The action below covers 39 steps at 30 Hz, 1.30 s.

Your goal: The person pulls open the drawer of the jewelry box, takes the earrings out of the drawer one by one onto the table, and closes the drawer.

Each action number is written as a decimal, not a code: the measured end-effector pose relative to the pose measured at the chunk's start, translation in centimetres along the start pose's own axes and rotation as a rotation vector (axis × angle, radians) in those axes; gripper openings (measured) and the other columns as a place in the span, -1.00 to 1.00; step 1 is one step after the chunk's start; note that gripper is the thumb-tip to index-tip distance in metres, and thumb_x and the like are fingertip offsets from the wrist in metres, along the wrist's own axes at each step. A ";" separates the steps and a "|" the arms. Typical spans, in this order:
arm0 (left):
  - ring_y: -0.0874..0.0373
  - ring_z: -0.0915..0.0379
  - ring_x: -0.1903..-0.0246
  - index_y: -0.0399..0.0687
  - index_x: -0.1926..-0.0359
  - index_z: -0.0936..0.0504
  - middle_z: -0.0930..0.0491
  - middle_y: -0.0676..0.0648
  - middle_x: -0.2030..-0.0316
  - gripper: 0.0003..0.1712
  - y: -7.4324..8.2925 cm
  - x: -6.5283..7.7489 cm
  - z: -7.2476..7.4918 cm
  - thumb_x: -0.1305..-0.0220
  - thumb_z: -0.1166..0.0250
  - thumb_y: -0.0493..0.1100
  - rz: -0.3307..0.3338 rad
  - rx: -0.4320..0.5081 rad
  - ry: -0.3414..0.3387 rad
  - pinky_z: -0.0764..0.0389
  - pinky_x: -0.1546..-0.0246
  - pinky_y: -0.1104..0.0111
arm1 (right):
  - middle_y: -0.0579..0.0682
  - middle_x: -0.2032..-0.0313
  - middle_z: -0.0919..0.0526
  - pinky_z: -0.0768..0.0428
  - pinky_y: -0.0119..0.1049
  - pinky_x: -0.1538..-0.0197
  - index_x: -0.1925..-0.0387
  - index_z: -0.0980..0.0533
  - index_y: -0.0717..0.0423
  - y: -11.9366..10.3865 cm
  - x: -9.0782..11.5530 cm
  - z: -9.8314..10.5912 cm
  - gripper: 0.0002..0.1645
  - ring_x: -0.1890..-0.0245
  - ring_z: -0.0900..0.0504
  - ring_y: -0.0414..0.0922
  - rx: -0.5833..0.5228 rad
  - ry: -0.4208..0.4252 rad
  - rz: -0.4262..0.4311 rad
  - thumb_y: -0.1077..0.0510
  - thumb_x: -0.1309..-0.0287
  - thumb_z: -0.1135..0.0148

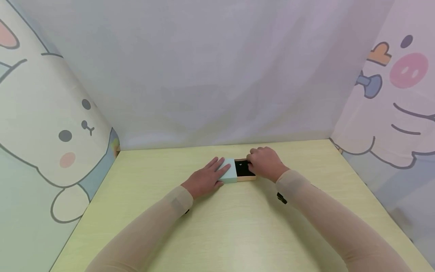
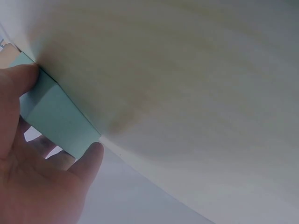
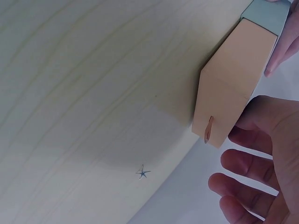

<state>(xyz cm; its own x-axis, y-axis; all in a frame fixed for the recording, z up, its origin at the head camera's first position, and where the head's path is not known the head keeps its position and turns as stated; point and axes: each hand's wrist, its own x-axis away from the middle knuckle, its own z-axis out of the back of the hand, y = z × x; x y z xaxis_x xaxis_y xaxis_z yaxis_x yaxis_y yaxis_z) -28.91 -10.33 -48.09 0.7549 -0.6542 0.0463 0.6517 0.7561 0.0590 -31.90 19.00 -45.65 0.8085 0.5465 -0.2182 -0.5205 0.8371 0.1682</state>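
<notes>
No text, labels, brands, numbers or signs readable anywhere.

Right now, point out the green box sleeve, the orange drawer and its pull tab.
Green box sleeve (image 2: 65,119): left wrist view, on a side wall.
Orange drawer (image 3: 236,63): right wrist view, on a side wall.
Pull tab (image 3: 208,131): right wrist view, on its middle.

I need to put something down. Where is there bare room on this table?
Bare table lies between the left sleeve and right sleeve, and outside each toward the side edges. Crowded: the green cover and tray, with the left hand and right hand at them. Past the tray's outer end, the right wrist view shows a small star shape.
</notes>
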 end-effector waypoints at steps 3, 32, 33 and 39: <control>-0.21 -0.01 -0.95 0.15 -0.95 -0.16 -0.10 -0.18 -0.95 -0.15 0.0 0.1 0.0 -0.89 -0.24 0.13 -0.001 0.001 0.001 -0.63 -0.70 0.00 | -0.06 0.42 -0.72 -0.74 -0.17 0.29 0.33 -0.83 0.04 -0.1 -0.1 -0.2 -0.83 0.51 -0.54 -0.13 0.000 0.002 0.000 0.12 -0.46 -0.59; -0.19 0.01 -0.95 0.18 -0.95 -0.16 -0.09 -0.17 -0.95 -0.14 0.1 0.0 0.0 -0.88 -0.24 0.14 0.009 0.006 -0.011 -0.67 -0.68 0.00 | -0.05 0.34 -0.78 -0.81 -0.15 0.22 0.17 -0.89 0.01 -1.0 -1.1 -0.4 -0.89 0.45 -0.66 -0.09 0.007 -0.038 0.040 0.06 -0.47 -0.63; -0.20 0.01 -0.96 0.18 -0.95 -0.16 -0.08 -0.17 -0.95 -0.14 0.1 0.0 0.0 -0.88 -0.24 0.14 0.008 0.003 -0.012 -0.66 -0.68 0.01 | -0.05 0.33 -0.79 -0.82 -0.15 0.21 0.16 -0.89 0.01 -1.0 -1.1 -0.4 -0.88 0.44 -0.68 -0.08 0.007 -0.040 0.040 0.05 -0.48 -0.63; -0.22 -0.01 -0.95 0.13 -0.94 -0.18 -0.10 -0.20 -0.94 -0.15 0.1 0.0 0.2 -0.88 -0.24 0.12 0.000 0.003 -0.010 -0.65 -0.69 0.01 | -0.03 0.32 -0.82 -0.84 -0.11 0.20 0.16 -0.89 0.02 -1.3 -1.2 -0.3 -0.89 0.42 -0.73 -0.05 0.002 -0.017 0.051 0.06 -0.47 -0.64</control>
<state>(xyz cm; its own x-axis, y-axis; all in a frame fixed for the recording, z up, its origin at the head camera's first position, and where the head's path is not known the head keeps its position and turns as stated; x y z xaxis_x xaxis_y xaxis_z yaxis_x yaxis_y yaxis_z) -28.82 -10.24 -47.91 0.7543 -0.6542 0.0558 0.6513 0.7562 0.0624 -32.32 17.27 -45.83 0.7855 0.5880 -0.1929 -0.5605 0.8081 0.1810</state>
